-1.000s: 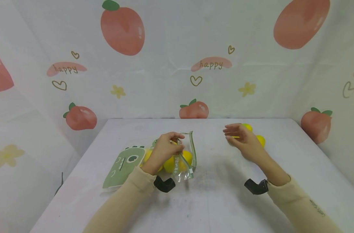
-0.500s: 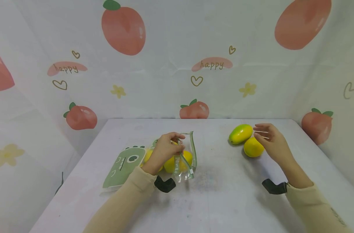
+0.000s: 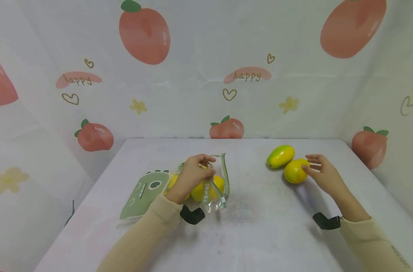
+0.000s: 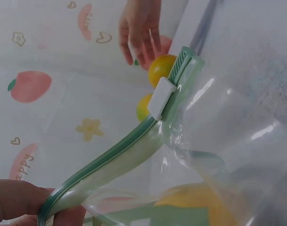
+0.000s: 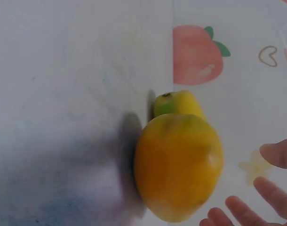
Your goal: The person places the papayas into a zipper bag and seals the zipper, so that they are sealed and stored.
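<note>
My left hand (image 3: 192, 175) pinches the green zip edge of a clear slider bag (image 3: 143, 198) lying on the table, printed with a green monster face. Its mouth gapes toward the right, and yellow fruit (image 3: 198, 192) shows inside. A white slider (image 4: 161, 99) sits near one end of the zip in the left wrist view. My right hand (image 3: 326, 176) is beside a round yellow fruit (image 3: 294, 172), fingers spread and thumb tip overlapping its right side in the head view. In the right wrist view the fingers (image 5: 275, 193) hold nothing. Behind lies a longer green-and-yellow fruit (image 3: 281, 156).
The white table (image 3: 247, 241) ends at a hanging cloth (image 3: 192, 109) printed with peaches, hearts and flowers, which also runs along both sides. A thin dark cord (image 3: 70, 213) shows by the table's left edge.
My right hand has moved right, off the two loose fruits it was covering, then lower beside the round one. My left hand and the bag have stayed in place.
</note>
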Available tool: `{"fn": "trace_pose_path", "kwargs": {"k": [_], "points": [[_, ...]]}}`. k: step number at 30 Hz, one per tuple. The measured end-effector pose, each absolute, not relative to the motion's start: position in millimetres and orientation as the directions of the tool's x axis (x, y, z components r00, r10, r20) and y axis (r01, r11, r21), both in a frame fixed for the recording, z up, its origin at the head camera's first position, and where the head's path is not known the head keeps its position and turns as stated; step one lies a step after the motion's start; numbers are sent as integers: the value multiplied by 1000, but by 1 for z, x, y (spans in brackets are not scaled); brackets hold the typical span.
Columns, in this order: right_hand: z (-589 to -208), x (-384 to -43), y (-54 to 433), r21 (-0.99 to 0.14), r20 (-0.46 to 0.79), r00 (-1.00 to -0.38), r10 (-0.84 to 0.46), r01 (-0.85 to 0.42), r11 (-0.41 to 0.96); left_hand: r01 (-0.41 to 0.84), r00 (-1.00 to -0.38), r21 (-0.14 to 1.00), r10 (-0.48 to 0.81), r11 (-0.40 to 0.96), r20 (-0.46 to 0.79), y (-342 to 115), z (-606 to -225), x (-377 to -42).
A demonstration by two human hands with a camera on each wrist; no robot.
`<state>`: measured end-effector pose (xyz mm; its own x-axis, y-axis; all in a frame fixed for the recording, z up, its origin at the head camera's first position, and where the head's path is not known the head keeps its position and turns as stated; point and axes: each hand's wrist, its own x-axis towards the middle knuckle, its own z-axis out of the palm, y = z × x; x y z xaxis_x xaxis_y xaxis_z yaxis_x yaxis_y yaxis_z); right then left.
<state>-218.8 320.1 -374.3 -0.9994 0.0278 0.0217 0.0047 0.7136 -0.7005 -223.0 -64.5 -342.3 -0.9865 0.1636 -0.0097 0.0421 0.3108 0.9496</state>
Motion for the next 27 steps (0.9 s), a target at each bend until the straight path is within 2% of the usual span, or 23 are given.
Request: {"fn": "trace_pose_path", "kwargs": {"k": [7, 27], "points": [[-383, -224, 325, -681, -50, -998, 34, 59, 730, 49, -986, 950, 165, 310, -3, -65, -342, -223], [-393, -244, 314, -673, -117, -993, 13, 89, 735, 26, -987, 942, 156, 335, -29, -65, -342, -224]]}}
